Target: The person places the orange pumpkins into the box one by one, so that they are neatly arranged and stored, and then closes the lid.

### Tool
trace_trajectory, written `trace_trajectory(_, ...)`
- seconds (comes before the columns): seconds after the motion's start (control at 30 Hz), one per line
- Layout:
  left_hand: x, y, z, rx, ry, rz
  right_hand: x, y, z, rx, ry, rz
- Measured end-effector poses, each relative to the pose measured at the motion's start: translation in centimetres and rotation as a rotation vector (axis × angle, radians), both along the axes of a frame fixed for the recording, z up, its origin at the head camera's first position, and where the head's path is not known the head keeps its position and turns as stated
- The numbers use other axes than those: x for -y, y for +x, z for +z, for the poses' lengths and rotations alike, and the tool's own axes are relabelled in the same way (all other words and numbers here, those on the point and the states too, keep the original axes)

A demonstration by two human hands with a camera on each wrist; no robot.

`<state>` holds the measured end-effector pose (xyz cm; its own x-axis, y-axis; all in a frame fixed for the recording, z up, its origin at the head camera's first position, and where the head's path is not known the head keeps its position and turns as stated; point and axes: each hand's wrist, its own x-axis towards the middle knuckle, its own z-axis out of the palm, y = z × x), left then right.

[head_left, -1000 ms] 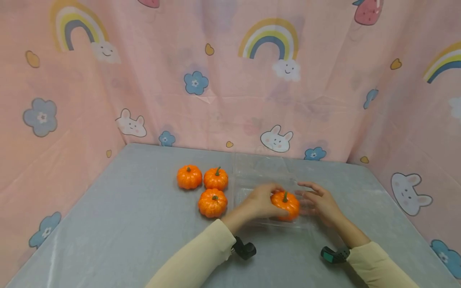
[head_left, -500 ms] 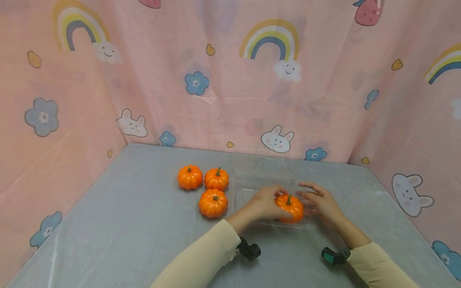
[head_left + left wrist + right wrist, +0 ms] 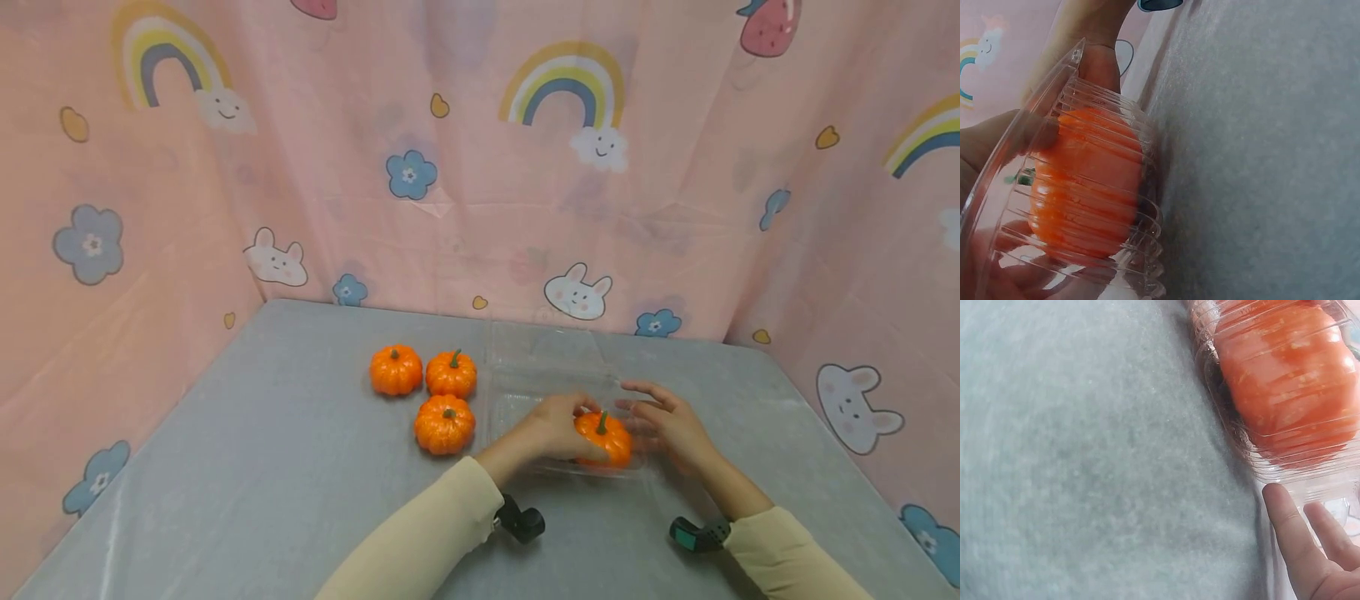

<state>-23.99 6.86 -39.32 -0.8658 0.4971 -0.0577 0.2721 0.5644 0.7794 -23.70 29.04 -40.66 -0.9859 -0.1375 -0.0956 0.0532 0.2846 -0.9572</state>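
In the head view my left hand (image 3: 557, 427) grips an orange pumpkin (image 3: 606, 442) inside the near right part of a clear plastic box (image 3: 510, 408). Through the ribbed wall, the left wrist view shows the pumpkin (image 3: 1088, 187) low in the box, with its green stem toward the left. My right hand (image 3: 671, 423) rests at the box's right side, its fingers extended. Two fingertips touch or nearly touch the outer wall below the pumpkin (image 3: 1291, 381) in the right wrist view.
Three more orange pumpkins (image 3: 396, 370) (image 3: 452, 373) (image 3: 444, 425) sit on the grey table (image 3: 247, 450) left of the box. Its clear lid (image 3: 547, 346) stands raised at the back. A pink patterned curtain (image 3: 465, 242) hangs behind and on both sides.
My left hand has moved the pumpkin right and toward the near edge, lower into the box. The right hand has hardly moved.
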Motion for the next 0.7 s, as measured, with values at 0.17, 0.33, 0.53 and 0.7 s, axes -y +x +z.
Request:
trace_trajectory(0.17,-0.05,0.03,-0.04,0.0,-0.008,0.004,-0.02,0.09,0.17,0.001,-0.009,0.011)
trace_trajectory(0.33,-0.07,0.12,0.01,-0.01,-0.023,0.007,0.07,0.14,0.31,0.009,-0.027,0.006)
trace_trajectory(0.53,-0.07,0.24,0.11,-0.002,-0.027,0.015,0.19,0.25,0.39,0.011,-0.021,-0.005)
trace_trajectory(0.7,0.19,0.24,0.19,0.028,-0.02,0.018,0.18,0.19,0.35,0.005,-0.015,0.0)
